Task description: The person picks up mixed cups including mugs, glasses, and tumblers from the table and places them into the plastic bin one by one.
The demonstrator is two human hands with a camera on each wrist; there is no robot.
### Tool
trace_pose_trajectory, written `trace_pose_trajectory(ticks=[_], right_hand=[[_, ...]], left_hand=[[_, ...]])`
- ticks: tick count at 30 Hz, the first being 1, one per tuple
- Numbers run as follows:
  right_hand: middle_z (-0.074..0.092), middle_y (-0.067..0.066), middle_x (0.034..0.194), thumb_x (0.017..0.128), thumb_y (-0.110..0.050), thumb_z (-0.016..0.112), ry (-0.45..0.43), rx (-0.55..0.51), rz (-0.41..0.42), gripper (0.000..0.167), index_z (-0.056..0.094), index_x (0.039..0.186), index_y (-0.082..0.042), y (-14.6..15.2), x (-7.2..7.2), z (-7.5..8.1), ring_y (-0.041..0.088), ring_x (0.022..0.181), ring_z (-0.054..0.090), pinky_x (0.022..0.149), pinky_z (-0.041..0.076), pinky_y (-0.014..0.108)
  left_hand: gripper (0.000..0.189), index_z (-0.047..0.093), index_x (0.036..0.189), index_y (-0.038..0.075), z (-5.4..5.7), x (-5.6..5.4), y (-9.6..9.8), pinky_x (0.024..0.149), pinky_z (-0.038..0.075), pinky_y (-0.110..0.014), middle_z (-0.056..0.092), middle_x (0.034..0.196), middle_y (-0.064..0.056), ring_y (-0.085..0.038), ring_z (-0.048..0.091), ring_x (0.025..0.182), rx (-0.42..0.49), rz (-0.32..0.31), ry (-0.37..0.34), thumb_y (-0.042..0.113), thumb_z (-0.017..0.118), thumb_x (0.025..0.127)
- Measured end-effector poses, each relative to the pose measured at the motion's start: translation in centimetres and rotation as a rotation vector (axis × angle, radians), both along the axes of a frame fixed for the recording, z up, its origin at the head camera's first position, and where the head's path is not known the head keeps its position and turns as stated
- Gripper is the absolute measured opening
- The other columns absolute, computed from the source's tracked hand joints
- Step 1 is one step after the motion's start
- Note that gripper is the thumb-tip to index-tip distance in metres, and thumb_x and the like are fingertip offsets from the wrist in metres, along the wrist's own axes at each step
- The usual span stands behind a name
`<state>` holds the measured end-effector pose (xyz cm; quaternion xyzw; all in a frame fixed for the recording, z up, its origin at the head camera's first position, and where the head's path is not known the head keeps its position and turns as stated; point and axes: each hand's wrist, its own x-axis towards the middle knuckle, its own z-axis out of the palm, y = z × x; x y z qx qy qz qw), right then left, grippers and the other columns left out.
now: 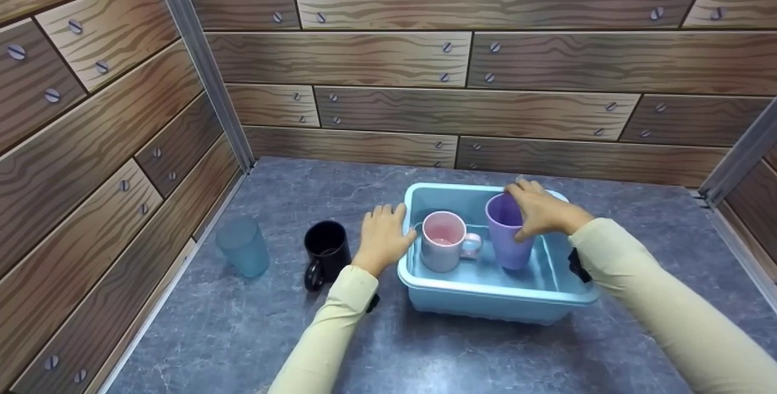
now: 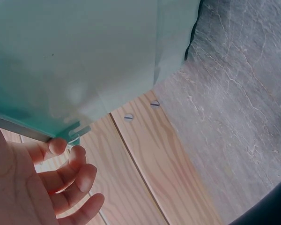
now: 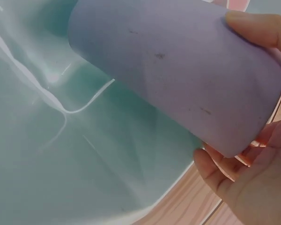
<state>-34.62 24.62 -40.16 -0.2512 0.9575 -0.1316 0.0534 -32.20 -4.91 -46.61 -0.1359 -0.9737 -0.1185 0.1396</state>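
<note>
Standing far to the left of both hands, a translucent blue tumbler (image 1: 243,246) is waiting on the grey counter (image 1: 255,333), close to the wooden wall (image 1: 91,157). Between it and the left hand, a black mug (image 1: 326,252) is sitting upright, its handle turned toward the person, near the hand but not touching it. The left hand (image 1: 383,237) is resting against the left outer wall of the light blue tub (image 1: 485,288); its fingers are lying straight and close together, pressing flat on the rim and not curling around anything. In the left wrist view the fingers (image 2: 79,176) are only loosely bent under the edge of the tub. Just to the right of this hand, inside the tub, a pink mug (image 1: 443,240) is standing upright with its handle pointing to the right. Beside it, the right hand (image 1: 540,210) is gripping the purple cup (image 1: 507,237) from above at its rim, thumb and fingers curled around it; the right wrist view is showing the thumb (image 3: 257,26) on the cup wall. I cannot tell whether the cup is touching the tub floor or hanging slightly over it. Judging from this, two vessels are already in the tub, and the black mug and the blue tumbler are remaining outside.
</note>
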Motion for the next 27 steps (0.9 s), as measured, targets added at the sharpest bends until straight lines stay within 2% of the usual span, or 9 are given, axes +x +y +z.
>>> trace_pose_trajectory(ticks=[4, 7, 11, 14, 20, 27], right_hand=[[0.029, 0.037, 0.139, 0.056, -0.016, 0.081, -0.025, 0.038, -0.031, 0.093, 0.039, 0.139, -0.005, -0.1, 0.0, -0.1, 0.053, 0.126, 0.032, 0.092, 0.037, 0.068], [0.028, 0.036, 0.14, 0.056, -0.015, 0.081, -0.035, 0.041, -0.037, 0.095, 0.038, 0.14, -0.007, -0.1, 0.0, -0.2, 0.053, 0.126, 0.032, 0.091, 0.038, 0.068], [0.039, 0.028, 0.126, 0.053, -0.013, 0.082, 0.002, 0.02, -0.003, 0.091, 0.043, 0.134, -0.005, -0.1, 0.0, -0.4, 0.044, 0.114, 0.041, 0.085, 0.045, 0.062], [0.041, 0.024, 0.119, 0.051, -0.012, 0.083, 0.026, 0.022, 0.015, 0.089, 0.044, 0.131, -0.005, -0.1, 0.1, -0.5, 0.04, 0.108, 0.045, 0.082, 0.047, 0.059], [0.045, 0.025, 0.118, 0.049, -0.017, 0.085, 0.082, 0.108, 0.035, 0.092, 0.044, 0.131, -0.006, -0.5, 0.1, -0.7, 0.041, 0.106, 0.05, 0.083, 0.045, 0.059], [0.045, 0.026, 0.117, 0.049, -0.019, 0.088, 0.131, 0.231, 0.053, 0.094, 0.043, 0.13, -0.004, -1.1, 0.3, -0.7, 0.045, 0.112, 0.048, 0.089, 0.041, 0.061]], left_hand=[[0.039, 0.054, 0.112, 0.01, 0.2, 0.1, 0.0, 0.085, 0.043, -0.046, 0.062, 0.104, -0.015, -0.031, 0.056, 0.1, 0.009, -0.004, 0.004, 0.036, 0.058, 0.083], [0.038, 0.054, 0.111, 0.009, 0.3, 0.2, 0.0, 0.085, 0.043, -0.046, 0.062, 0.103, -0.015, -0.032, 0.056, 0.1, 0.021, -0.01, 0.006, 0.035, 0.058, 0.083], [0.04, 0.055, 0.114, 0.01, 0.3, 0.2, 0.0, 0.085, 0.043, -0.045, 0.062, 0.104, -0.015, -0.031, 0.056, 0.1, 0.006, -0.006, 0.0, 0.036, 0.056, 0.084], [0.042, 0.055, 0.115, 0.01, 0.2, 0.1, 0.0, 0.084, 0.044, -0.045, 0.062, 0.105, -0.015, -0.031, 0.057, 0.1, -0.009, -0.001, -0.001, 0.037, 0.056, 0.084], [0.042, 0.056, 0.115, 0.01, 0.1, 0.0, 0.0, 0.084, 0.043, -0.045, 0.062, 0.105, -0.015, -0.031, 0.057, 0.1, -0.014, 0.001, 0.006, 0.037, 0.057, 0.084], [0.041, 0.055, 0.114, 0.01, 0.1, 0.0, -0.1, 0.084, 0.044, -0.045, 0.063, 0.105, -0.015, -0.031, 0.057, 0.099, -0.011, -0.002, 0.011, 0.037, 0.056, 0.083]])
